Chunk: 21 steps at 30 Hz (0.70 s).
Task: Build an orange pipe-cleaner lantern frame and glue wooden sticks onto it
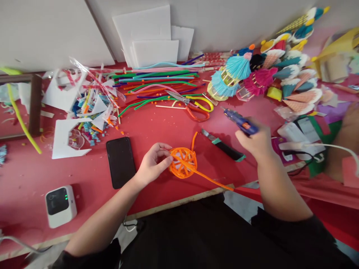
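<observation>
Between the thumb and fingers of my left hand (155, 161) is the edge of a round orange pipe-cleaner frame (183, 163), woven with crossing spokes. One loose orange stem (214, 180) runs from it toward the table's front edge, and a shorter one sticks up at its top. My right hand (255, 140) is wrapped around a blue glue gun (240, 122), its nozzle pointing up and left, away from the frame. A utility knife (224, 146) with a black and teal handle lies between the two hands, blade out.
Beyond the hands lie scissors (190, 102) and a pile of coloured pipe cleaners (159, 80). A black phone (121, 162) and a white device (61, 206) sit on the left, near foam scraps (66, 140). Yarn-topped crafts (230, 76) stand at the back right. Another person's arm (343, 142) shows far right.
</observation>
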Motion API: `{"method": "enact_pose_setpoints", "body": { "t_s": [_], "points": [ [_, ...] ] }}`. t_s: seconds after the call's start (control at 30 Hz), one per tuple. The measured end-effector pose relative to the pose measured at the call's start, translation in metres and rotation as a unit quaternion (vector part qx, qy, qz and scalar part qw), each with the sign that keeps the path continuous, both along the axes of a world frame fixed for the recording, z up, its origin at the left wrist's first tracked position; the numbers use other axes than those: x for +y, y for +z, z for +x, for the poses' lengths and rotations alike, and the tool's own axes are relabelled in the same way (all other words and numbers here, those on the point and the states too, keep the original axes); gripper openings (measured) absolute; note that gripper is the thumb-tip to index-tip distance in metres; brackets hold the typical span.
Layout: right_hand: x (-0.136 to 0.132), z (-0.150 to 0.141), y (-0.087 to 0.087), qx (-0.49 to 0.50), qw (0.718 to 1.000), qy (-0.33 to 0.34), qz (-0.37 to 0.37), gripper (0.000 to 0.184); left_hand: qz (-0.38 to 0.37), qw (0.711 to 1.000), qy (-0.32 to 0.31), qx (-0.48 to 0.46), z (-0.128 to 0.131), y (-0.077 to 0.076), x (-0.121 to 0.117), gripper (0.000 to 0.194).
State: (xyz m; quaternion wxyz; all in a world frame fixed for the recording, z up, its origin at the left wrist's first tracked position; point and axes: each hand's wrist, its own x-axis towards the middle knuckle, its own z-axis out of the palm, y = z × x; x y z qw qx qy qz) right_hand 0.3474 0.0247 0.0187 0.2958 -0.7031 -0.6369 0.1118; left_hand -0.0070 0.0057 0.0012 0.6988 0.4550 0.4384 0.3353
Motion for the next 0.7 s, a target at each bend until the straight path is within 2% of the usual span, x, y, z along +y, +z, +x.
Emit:
{"method": "enact_pose_setpoints", "body": {
  "t_s": [0.1,0.13,0.2,0.27,0.43,0.7],
  "points": [
    [-0.009,-0.025,0.022,0.061,0.996,0.063,-0.013,0.01,0.006,1.0,0.004,-0.008,0.001,-0.001,0.0,0.042],
    [-0.011,-0.033,0.029,0.077,0.991,0.108,-0.019,0.01,0.01,1.0,0.009,-0.007,0.001,0.0,0.0,0.041],
    [-0.013,-0.049,0.04,0.122,0.964,0.236,-0.016,0.018,0.018,1.0,0.024,-0.001,0.002,0.0,0.0,0.04],
    [-0.013,-0.062,0.048,0.14,0.941,0.307,-0.005,0.026,0.022,0.999,0.033,0.002,0.002,0.001,0.0,0.04],
    [-0.01,-0.08,0.05,0.095,0.936,0.333,-0.058,0.018,0.032,0.999,0.029,-0.009,0.003,0.0,0.001,0.039],
    [-0.01,-0.089,0.045,0.048,0.934,0.349,-0.055,0.013,0.036,0.999,0.019,-0.017,0.004,0.0,0.001,0.039]
  ]
}}
